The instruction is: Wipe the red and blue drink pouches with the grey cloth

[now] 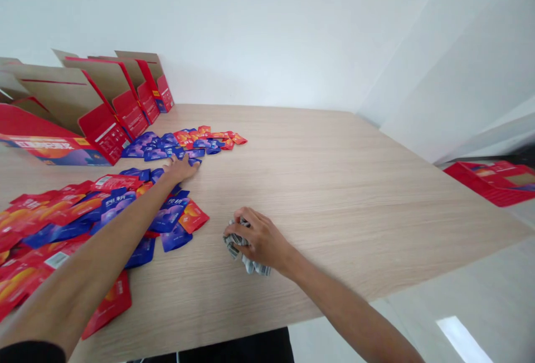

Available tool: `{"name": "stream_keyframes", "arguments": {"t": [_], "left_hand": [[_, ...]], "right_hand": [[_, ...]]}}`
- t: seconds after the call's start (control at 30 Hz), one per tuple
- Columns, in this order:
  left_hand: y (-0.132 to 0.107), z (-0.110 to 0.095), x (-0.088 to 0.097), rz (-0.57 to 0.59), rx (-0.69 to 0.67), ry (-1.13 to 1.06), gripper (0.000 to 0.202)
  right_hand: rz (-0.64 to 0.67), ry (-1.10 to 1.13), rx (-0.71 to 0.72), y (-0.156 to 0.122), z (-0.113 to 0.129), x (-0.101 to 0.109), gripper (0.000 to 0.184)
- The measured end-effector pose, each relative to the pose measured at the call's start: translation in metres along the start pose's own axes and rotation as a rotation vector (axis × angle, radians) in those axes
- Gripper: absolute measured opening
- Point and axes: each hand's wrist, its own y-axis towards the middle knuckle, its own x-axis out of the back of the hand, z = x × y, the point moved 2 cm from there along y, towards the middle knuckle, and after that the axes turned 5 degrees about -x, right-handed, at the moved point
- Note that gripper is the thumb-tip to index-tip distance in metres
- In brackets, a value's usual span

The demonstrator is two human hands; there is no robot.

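My left hand [179, 168] reaches far forward and lies flat, fingers stretched out, on the near edge of a scatter of small blue and red sachets [184, 141] on the wooden table [334, 184]. Closer to me, my right hand [254, 237] is closed around a bunch of small silver-grey packets [251, 262], resting on the table. A bigger heap of red and blue pouches [62, 223] lies under and beside my left forearm.
Several open red cardboard boxes [104, 112] stand in a row along the back left. More flat red boxes [493, 182] lie on a surface off the table's right side. A white wall runs behind the table.
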Motion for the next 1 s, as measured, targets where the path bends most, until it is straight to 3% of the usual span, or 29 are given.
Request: {"name": "stream_keyframes", "arguments": {"t": [0.1,0.27,0.53,0.63,0.8,1.0], "left_hand": [[0.001,-0.005,-0.012,0.018,0.010,0.009,0.061],[-0.011,-0.023,-0.025,0.022,-0.098,0.030,0.052],[-0.061,-0.059,-0.022,0.004,-0.197,0.004,0.054],[-0.078,-0.067,-0.019,-0.001,-0.174,-0.030,0.053],[-0.085,-0.072,-0.015,-0.020,-0.069,-0.119,0.073],[-0.086,-0.075,-0.008,0.033,0.009,-0.364,0.058]], "right_hand": [[-0.002,-0.018,0.001,-0.001,0.001,0.001,0.025],[-0.037,-0.012,0.011,0.000,0.002,0.005,0.021],[-0.083,0.029,-0.049,0.002,-0.003,0.010,0.020],[-0.125,0.038,-0.063,0.003,-0.004,0.012,0.022],[-0.170,0.052,-0.113,0.004,-0.009,0.013,0.025],[-0.197,0.062,-0.130,0.005,-0.012,0.014,0.024]]}}
